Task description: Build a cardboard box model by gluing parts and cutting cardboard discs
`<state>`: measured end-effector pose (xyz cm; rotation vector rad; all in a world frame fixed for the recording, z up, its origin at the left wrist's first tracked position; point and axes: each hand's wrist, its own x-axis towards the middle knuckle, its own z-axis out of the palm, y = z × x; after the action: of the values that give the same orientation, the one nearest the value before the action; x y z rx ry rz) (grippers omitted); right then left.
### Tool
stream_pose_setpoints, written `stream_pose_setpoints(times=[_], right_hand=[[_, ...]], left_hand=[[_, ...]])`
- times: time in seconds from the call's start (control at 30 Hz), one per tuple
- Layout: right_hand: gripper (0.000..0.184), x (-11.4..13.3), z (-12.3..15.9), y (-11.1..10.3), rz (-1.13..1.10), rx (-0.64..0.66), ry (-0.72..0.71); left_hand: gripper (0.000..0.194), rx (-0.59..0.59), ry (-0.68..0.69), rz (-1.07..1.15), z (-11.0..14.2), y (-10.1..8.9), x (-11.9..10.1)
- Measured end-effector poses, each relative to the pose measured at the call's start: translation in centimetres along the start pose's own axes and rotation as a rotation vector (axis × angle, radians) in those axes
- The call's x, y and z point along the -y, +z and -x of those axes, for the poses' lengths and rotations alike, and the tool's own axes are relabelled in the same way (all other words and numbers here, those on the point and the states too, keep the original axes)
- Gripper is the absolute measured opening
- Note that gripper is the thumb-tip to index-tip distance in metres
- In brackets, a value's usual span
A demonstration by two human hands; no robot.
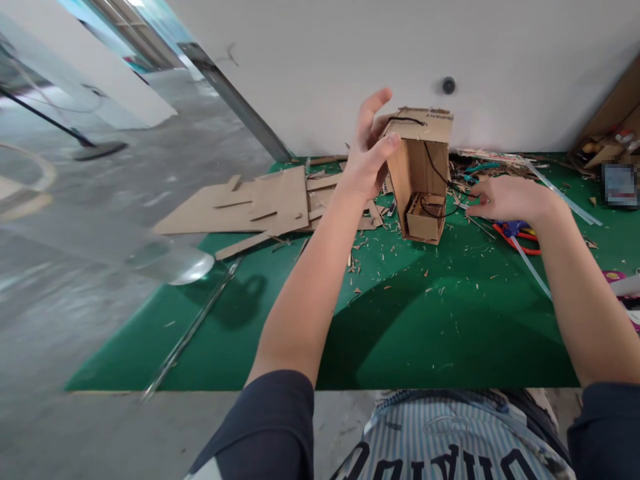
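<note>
My left hand (369, 155) grips the upper left edge of a tall open cardboard box (423, 175), holding it upright and tilted above the green mat (410, 320). Its thumb presses on the top corner while the forefinger sticks up free. Inside the box sits a small cardboard compartment with black wires (434, 175) running down into it. My right hand (505, 199) rests on the mat just right of the box, fingers curled toward the wires and a thin clear rod; what it pinches is unclear.
Flat cardboard sheets and offcuts (260, 203) lie at the mat's back left. Orange-handled scissors (520, 235) and clear plastic rods (530, 263) lie under my right forearm. Scraps litter the mat. A long metal ruler (193, 327) lies at left. A white wall stands behind.
</note>
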<state>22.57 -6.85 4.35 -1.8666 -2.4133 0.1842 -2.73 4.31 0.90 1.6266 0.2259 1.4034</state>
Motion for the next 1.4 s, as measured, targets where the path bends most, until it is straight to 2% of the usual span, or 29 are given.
stream_pose_setpoints(times=[0.07, 0.17, 0.23, 0.3, 0.37, 0.5, 0.63, 0.73, 0.77, 0.87, 0.97, 1.03, 1.07, 1.13, 1.23, 1.3, 1.33, 1.4], right_hand=[[0.051, 0.8, 0.3, -0.7, -0.008, -0.046, -0.002], [0.047, 2.1, 0.1, -0.8, -0.232, -0.278, -0.085], [0.041, 2.9, -0.4, -0.3, -0.435, -0.379, -0.171], [0.038, 3.7, -0.9, 0.5, -0.608, -0.413, -0.226], [0.039, 4.4, -1.3, 1.2, -0.711, -0.419, -0.223], [0.038, 4.3, -1.4, 1.2, -0.723, -0.394, -0.205], [0.025, 1.8, -0.8, 0.3, -0.424, -0.262, -0.213], [0.024, -0.7, -0.9, 0.8, -0.157, -0.033, -0.188], [0.023, -1.4, -1.1, 1.3, -0.106, 0.049, -0.158], [0.023, -2.9, -1.9, 3.0, 0.018, 0.140, 0.056], [0.023, -2.7, -2.4, 3.9, 0.111, 0.269, 0.120], [0.022, -1.5, -1.9, 3.3, 0.108, 0.384, 0.035], [0.020, -0.6, -1.4, 2.6, 0.074, 0.431, -0.055], [0.016, 1.6, 0.1, 0.7, -0.068, 0.389, -0.230], [0.026, 4.2, 2.1, -1.8, -0.364, 0.318, -0.482], [0.027, 4.6, 2.4, -2.4, -0.412, 0.284, -0.490], [0.026, 4.5, 2.1, -2.2, -0.388, 0.207, -0.450], [0.029, 3.8, 1.1, -1.1, -0.324, -0.044, -0.306]], left_hand=[[0.065, 0.012, -0.018, -0.035, 0.1, 0.3, -0.3], [0.067, 0.063, -0.006, -0.041, 0.3, 1.1, -0.5], [0.067, 0.083, -0.013, -0.032, 0.4, 1.6, -0.5], [0.068, 0.097, -0.026, -0.022, 0.5, 2.0, -0.3], [0.068, 0.125, -0.028, -0.018, 0.5, 2.3, -0.2], [0.065, 0.137, -0.009, -0.042, 0.6, 2.5, -0.4], [0.068, 0.030, 0.002, -0.087, 0.2, 1.4, -0.5], [0.062, -0.098, 0.045, -0.151, -0.2, -0.2, 0.0], [0.060, -0.144, 0.059, -0.177, -0.4, -0.8, 0.1], [0.060, -0.241, 0.075, -0.275, -0.6, -2.1, 0.1], [0.067, -0.271, 0.094, -0.403, -0.4, -2.5, -0.6], [0.067, -0.286, 0.095, -0.455, -0.3, -2.4, -1.1], [0.066, -0.291, 0.097, -0.454, -0.3, -2.4, -1.1], [0.064, -0.280, 0.117, -0.405, -0.5, -2.5, -1.0], [0.060, -0.237, 0.202, -0.322, -0.9, -2.7, -0.3], [0.059, -0.187, 0.233, -0.277, -1.2, -2.7, 0.2], [0.058, -0.162, 0.239, -0.252, -1.3, -2.5, 0.3], [0.056, -0.105, 0.240, -0.204, -1.3, -2.0, 0.3]])
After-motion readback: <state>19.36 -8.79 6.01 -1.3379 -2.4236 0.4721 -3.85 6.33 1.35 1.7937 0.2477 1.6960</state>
